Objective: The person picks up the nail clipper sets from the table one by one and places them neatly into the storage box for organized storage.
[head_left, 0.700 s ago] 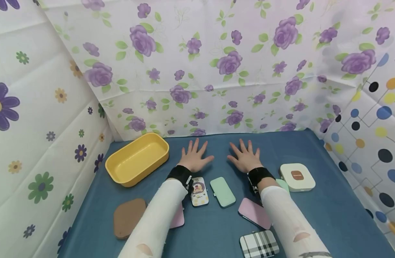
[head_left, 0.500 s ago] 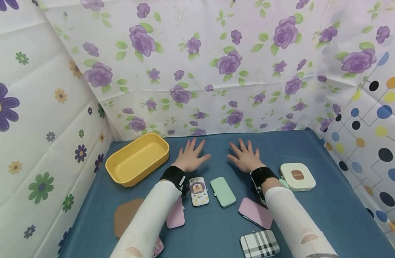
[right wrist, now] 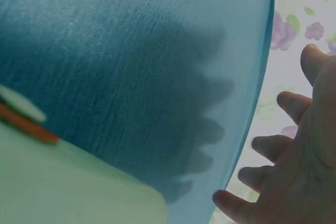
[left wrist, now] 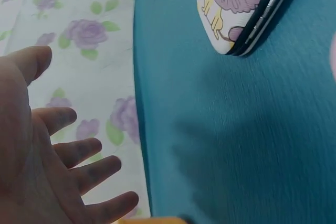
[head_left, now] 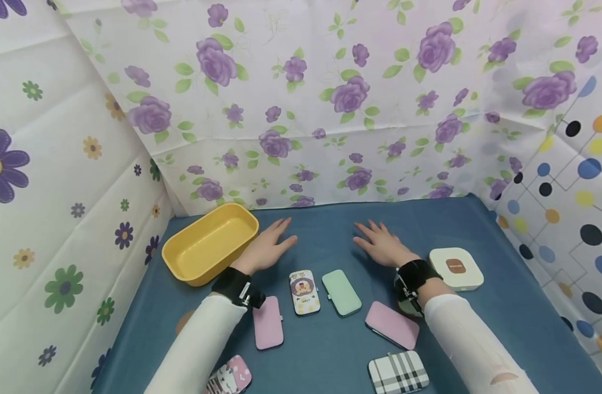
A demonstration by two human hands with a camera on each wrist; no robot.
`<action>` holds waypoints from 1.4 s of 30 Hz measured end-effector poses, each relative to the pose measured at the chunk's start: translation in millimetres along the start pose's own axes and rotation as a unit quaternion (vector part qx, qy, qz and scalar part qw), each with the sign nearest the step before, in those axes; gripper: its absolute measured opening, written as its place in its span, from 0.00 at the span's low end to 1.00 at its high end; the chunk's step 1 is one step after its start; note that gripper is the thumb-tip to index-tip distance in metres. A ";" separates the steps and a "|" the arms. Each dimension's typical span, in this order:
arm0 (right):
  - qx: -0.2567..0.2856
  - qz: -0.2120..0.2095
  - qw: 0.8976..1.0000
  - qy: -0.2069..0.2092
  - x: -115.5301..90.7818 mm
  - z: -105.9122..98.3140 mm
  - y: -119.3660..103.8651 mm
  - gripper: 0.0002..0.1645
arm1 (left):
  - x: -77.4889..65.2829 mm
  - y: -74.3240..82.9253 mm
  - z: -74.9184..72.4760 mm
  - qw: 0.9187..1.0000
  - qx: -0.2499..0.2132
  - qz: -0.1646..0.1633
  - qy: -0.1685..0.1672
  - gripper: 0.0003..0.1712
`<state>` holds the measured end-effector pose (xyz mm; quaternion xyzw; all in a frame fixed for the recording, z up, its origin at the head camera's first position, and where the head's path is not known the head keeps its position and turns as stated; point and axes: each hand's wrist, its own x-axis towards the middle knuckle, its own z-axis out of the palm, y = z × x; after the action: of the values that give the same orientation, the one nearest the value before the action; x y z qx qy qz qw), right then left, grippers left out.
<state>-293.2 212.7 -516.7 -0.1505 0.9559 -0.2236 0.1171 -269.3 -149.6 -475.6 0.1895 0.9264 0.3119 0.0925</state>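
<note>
- In the head view, grasping nothing with the left hand (head_left: 266, 249), extended with straight fingers just beside the right side of the yellow tray (head_left: 207, 243); cannot tell from here whether touching it.
- Likewise released with the right hand (head_left: 383, 246), reaching out level with the left one, near the white case (head_left: 456, 268).
- Between the two forearms, on the blue cloth (head_left: 325, 355): the lion case (head_left: 304, 292), and just beside it the tilted mint case (head_left: 342, 293).
- Near the left wristband (head_left: 232, 283), the left pink case (head_left: 268, 323); lower down, partly behind the sleeve, a patterned case (head_left: 232, 376) and a sliver of something brown (head_left: 183, 320).
- Near the right wristband (head_left: 415, 273), the right pink case (head_left: 392, 325), with the plaid case (head_left: 398, 372) below; partly hidden by the wrist, a green thing (head_left: 409, 308).
- In the left wrist view, showing an ungrasping palm and parted fingers against the floral sheet (left wrist: 86, 32); at the upper right, well apart, the lion case; at the bottom, a yellow edge.
- In the right wrist view, again loosely spread with all fingers, casting a shadow on the cloth; at the lower left, a pale surface (right wrist: 73, 182), too cropped to identify.
</note>
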 end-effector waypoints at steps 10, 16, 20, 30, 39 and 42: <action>0.032 -0.042 0.999 0.009 -21.7 -6.1 0.8 0.36 | -40.9 -18.1 -18.1 0.998 -0.022 0.013 0.065 0.40; 0.042 -0.049 0.998 0.012 -35.2 -5.7 4.6 0.31 | -69.9 -43.1 -33.4 0.989 -0.040 0.007 0.140 0.33; 0.055 -0.055 0.997 0.024 -45.0 -7.8 9.6 0.29 | -90.8 -55.9 -46.4 0.980 -0.043 0.003 0.196 0.29; 0.101 -0.090 0.989 0.060 -71.2 -18.2 22.0 0.29 | -127.5 -82.4 -62.6 0.914 -0.038 -0.134 0.381 0.29; 0.125 -0.075 0.987 0.062 -86.3 -23.4 36.2 0.31 | -146.1 -106.3 -59.2 0.900 -0.054 -0.261 0.344 0.51; 0.127 -0.065 0.988 0.063 -89.7 -23.7 37.5 0.31 | -150.7 -111.8 -55.4 0.903 -0.063 -0.277 0.323 0.54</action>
<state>-225.7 284.6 -499.3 -0.1817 0.9133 -0.3595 0.0605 -180.9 -323.3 -492.4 -0.1922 0.8991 0.3753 -0.1176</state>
